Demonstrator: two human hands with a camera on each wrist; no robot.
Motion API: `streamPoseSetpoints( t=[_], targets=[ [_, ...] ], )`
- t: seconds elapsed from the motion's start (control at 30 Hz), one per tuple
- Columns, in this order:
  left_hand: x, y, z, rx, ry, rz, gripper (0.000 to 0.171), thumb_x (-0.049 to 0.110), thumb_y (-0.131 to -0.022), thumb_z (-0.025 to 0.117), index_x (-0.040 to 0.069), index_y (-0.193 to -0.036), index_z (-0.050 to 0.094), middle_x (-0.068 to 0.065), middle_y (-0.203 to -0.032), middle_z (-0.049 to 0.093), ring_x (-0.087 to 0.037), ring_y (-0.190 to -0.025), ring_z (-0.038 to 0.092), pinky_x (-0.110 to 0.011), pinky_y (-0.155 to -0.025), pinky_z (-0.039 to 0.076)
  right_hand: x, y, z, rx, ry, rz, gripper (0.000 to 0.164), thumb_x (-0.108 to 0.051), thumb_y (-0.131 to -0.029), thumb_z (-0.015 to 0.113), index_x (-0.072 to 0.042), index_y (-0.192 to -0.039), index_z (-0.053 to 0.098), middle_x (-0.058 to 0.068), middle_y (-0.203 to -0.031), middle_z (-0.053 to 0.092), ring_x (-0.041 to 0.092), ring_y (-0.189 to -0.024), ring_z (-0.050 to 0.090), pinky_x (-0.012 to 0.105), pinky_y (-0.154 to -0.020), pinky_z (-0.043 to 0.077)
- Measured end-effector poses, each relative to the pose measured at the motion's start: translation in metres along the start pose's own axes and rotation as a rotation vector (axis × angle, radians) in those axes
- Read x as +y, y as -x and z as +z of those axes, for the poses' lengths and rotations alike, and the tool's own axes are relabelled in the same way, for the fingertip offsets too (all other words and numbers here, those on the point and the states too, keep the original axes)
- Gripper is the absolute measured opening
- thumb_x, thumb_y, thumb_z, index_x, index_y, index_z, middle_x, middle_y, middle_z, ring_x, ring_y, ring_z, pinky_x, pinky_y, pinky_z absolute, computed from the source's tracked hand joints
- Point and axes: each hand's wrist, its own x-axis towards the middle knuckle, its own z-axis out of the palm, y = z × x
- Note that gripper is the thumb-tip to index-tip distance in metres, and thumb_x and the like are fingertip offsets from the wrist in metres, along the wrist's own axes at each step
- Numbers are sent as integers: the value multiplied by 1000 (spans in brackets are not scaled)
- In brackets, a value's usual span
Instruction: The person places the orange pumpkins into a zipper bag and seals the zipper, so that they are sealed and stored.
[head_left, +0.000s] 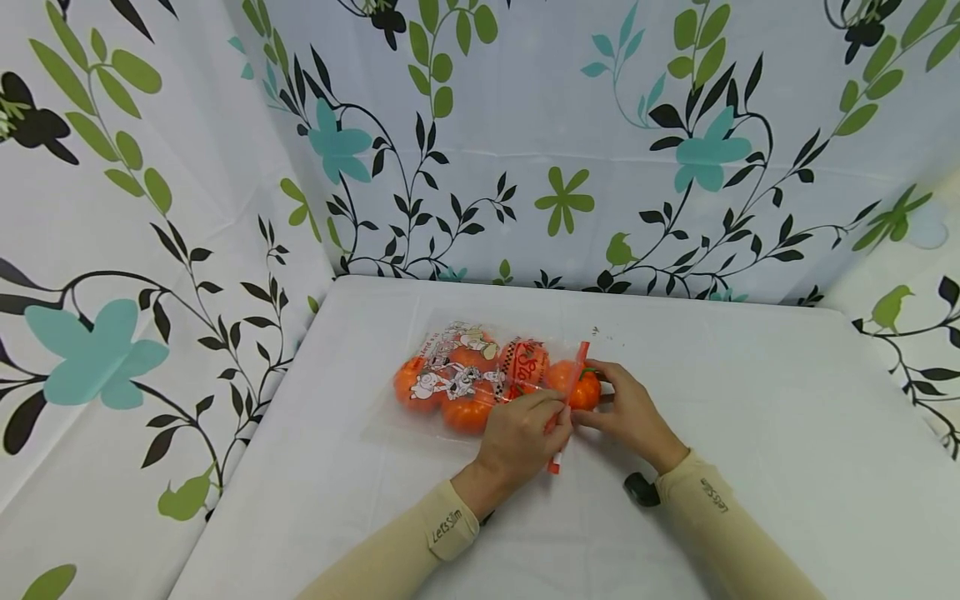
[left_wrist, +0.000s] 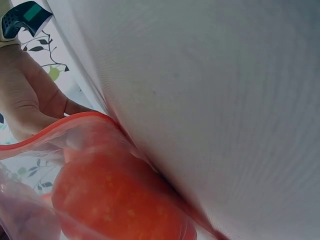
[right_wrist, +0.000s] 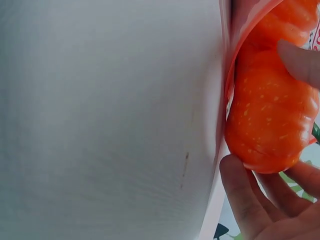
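Observation:
A clear plastic zip bag (head_left: 431, 425) with cartoon print and a red strip along its mouth lies flat, holding several small orange pumpkins (head_left: 468, 412). My left hand (head_left: 517, 437) pinches the near part of the red-edged mouth (head_left: 582, 354). At that mouth, my right hand (head_left: 633, 408) grips one ribbed, speckled pumpkin (right_wrist: 270, 115) with a green stem, thumb on one side and fingers on the other. This pumpkin lies partly behind the red edge. In the left wrist view, the red rim (left_wrist: 85, 116) arches over a pumpkin (left_wrist: 115, 195); my left fingers are hidden there.
A white-covered table (head_left: 315, 500) carries the bag. Patterned leaf-and-flower curtains (head_left: 480, 167) stand behind it and at both sides. A dark wrist device (head_left: 641, 490) sits by the right sleeve. Small brown marks (head_left: 596, 332) show on the cloth behind the bag.

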Motion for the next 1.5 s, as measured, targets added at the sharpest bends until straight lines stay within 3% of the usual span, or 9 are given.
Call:
streamPoseSetpoints(
  t=[0.23,0.47,0.73,1.1,1.3,1.5],
  targets=[
    [0,-1,0,8,8,3,6,9,-81,77,5,-85,78,-1,-91,76,-9,-78,73,-15,-69,55,-1,-1,1,-10,4,-15,84,-10,-81,81,1,-152,38,21,-147,46,40,-130,49,52,-99,50],
    [1,0,-1,-6,7,-3,6,11,-82,76,6,-85,79,-1,-91,75,-8,-78,72,-15,-70,55,-2,-1,3,3,-50,39,82,-8,-83,78,1,-153,37,23,-149,45,41,-129,52,52,-101,47],
    [2,0,-2,-7,1,12,8,13,-84,77,6,-87,79,-1,-93,76,-8,-80,73,-13,-70,54,-2,-2,6,33,-100,66,80,-12,-83,82,0,-151,41,22,-149,45,41,-130,52,51,-102,47],
    [2,-1,-2,-13,12,29,6,12,-83,77,7,-86,79,-1,-93,75,-8,-81,73,-13,-76,54,-4,-6,10,68,-26,62,78,-16,-82,84,1,-149,46,21,-138,47,34,-114,60,48,-95,53],
    [2,-1,-2,-10,6,33,6,12,-83,77,7,-85,78,0,-93,75,-7,-81,73,-15,-77,54,-6,-5,10,68,-38,69,84,-17,-82,84,1,-152,41,22,-139,47,35,-118,59,47,-96,53],
    [2,0,-2,-10,3,26,6,13,-83,77,7,-85,78,0,-93,75,-7,-81,73,-15,-76,55,-3,3,4,70,-56,81,84,-28,-84,84,0,-150,43,20,-144,46,36,-122,58,49,-97,52]
  ],
)
